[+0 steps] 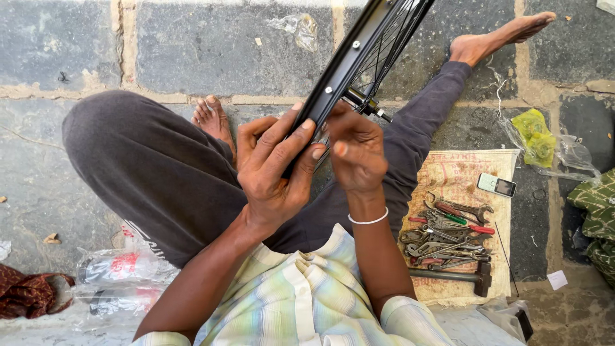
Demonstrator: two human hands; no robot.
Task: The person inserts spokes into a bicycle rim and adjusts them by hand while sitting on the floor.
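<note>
A black bicycle wheel rim (349, 54) with thin spokes (391, 38) and a hub axle (368, 104) stands upright in front of me, between my legs. My left hand (272, 170) wraps around the rim's near edge, fingers closed over it. My right hand (355, 150), with a white bangle on the wrist, is bent against the inner side of the rim by the spokes; its fingertips are pinched together there, and what they hold is hidden.
A sack cloth (458, 186) on the stone floor at right carries several wrenches (448, 240), screwdrivers, a hammer (451, 275) and a small phone (496, 184). Plastic bags (544, 141) lie farther right, clear wrappers (122, 269) and a red cloth (29, 291) at lower left.
</note>
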